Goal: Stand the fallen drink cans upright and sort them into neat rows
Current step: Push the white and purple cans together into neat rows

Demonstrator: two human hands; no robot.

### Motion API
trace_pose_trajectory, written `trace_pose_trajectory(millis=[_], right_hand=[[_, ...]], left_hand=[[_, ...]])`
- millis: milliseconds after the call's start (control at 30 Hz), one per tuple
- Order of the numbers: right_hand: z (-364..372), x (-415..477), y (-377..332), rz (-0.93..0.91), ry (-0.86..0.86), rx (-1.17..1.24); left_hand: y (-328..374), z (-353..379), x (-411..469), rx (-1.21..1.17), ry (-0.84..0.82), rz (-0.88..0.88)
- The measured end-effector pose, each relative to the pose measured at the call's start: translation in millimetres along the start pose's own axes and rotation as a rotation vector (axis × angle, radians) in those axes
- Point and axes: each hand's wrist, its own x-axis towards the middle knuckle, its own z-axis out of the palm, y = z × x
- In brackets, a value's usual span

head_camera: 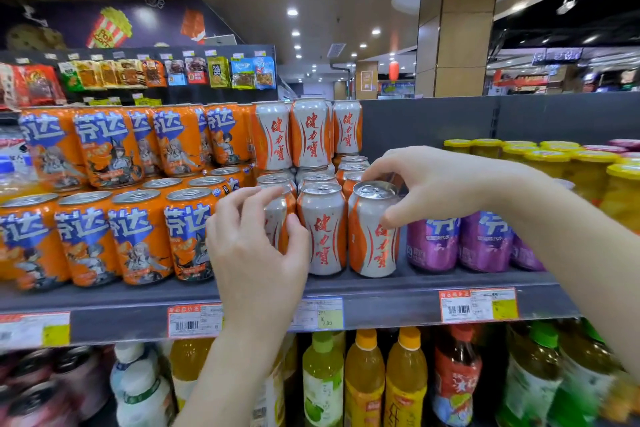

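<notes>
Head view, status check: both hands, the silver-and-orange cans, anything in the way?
Left hand grips front-left can. Right hand grips front-right can near its top, about upright. Purple cans stand just right of it.

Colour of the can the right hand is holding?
Silver can with orange sides and red lettering; right hand grips its top. Head view.

I see smooth, glossy metal cans (322,229). The shelf (398,305) looks matt grey to me; the bottles (363,378) below, shiny plastic.
</notes>
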Motion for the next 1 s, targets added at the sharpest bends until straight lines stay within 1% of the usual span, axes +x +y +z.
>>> trace_pose_trajectory(millis=[133, 233, 300, 400, 467, 533, 567, 600, 667, 733, 833, 1000], right_hand=[[1.7, 1.4, 3.8, 0.031, -0.012, -0.007], [3.4, -1.3, 0.3, 0.050, -0.010, 0.028], [7.3, -6.7, -2.3, 0.068, 0.024, 0.063], [18.9, -20.3, -6.2, 0.048, 0.202, 0.012], [31.0, -34.3, -13.5, 0.030, 0.373, 0.118], [49.6, -49.0, -22.2, 0.101, 0.537, 0.200], [62.2, -55.0, -24.9, 0.179, 0.575, 0.213], [75.4, -60.1, -28.0, 0.268, 0.568, 0.219], [101.7, -63.4, -33.5, 0.424, 0.481, 0.198], [119.6, -59.4, -36.8, 0.499, 0.456, 0.168], [125.8, -50.9, -39.5, 0.528, 0.519, 0.157], [124.7, -41.9, -41.4, 0.542, 0.535, 0.200]], left_hand=[[-14.9, -2.5, 2.1, 0.013, -0.169, -0.109], [-18.4, -5.1, 0.8, -0.032, -0.199, -0.135], [-19.4, -7.7, 1.2, -0.035, -0.200, -0.144], [-19.1, -11.9, 1.2, -0.065, -0.221, -0.198], [-20.8, -13.7, 0.3, -0.085, -0.245, -0.232], [-23.7, -15.2, -0.9, -0.075, -0.285, -0.254], [-24.8, -16.2, -1.5, -0.061, -0.316, -0.268], [-25.5, -16.9, -1.7, -0.043, -0.347, -0.281], [-26.5, -18.1, -1.9, -0.015, -0.387, -0.293], [-27.4, -18.7, -1.2, -0.005, -0.392, -0.292], [-27.7, -19.5, -0.2, -0.012, -0.390, -0.301], [-26.2, -21.9, -1.3, -0.016, -0.373, -0.296]])
